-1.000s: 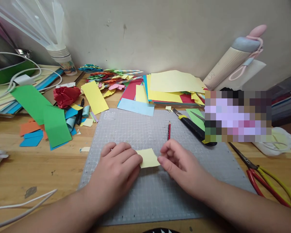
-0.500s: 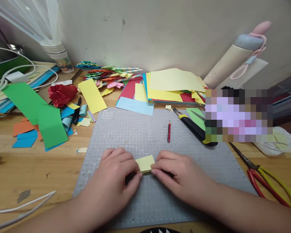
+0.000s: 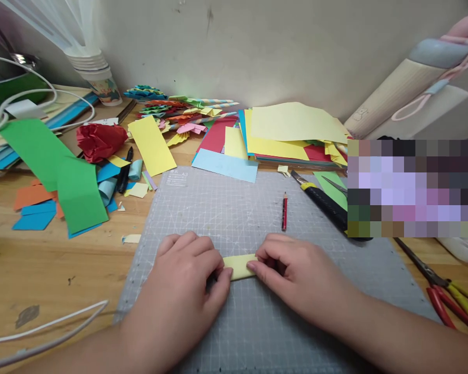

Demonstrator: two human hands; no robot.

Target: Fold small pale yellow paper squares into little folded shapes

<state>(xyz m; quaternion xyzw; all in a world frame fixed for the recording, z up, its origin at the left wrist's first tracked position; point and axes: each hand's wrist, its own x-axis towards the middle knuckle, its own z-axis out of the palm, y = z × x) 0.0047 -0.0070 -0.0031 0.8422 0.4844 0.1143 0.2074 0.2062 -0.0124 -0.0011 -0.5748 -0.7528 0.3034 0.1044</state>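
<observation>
A narrow folded strip of pale yellow paper (image 3: pixel 241 267) lies low over the grey gridded cutting mat (image 3: pixel 218 213). At its left end my left hand (image 3: pixel 191 278) pinches it between thumb and curled fingers. The right end is between the thumb and forefinger of my right hand (image 3: pixel 292 265). The middle of the strip shows between the two thumbs, and its ends are hidden by my fingers. Beyond my right hand, a short red pencil (image 3: pixel 284 212) rests on the mat.
A black utility knife (image 3: pixel 325 208) lies at the mat's upper right, red-and-yellow-handled scissors (image 3: pixel 439 291) at the right. Green paper (image 3: pixel 81 195), a crumpled red paper (image 3: pixel 100 142) and coloured sheets (image 3: pixel 292 122) lie around. A bottle (image 3: pixel 398 93) leans at the back right.
The yellow paper looks narrower, its upper part now folded down or tilted flatter. Both thumbs lie on its near face. The view has shifted slightly, with right-side items further right.
</observation>
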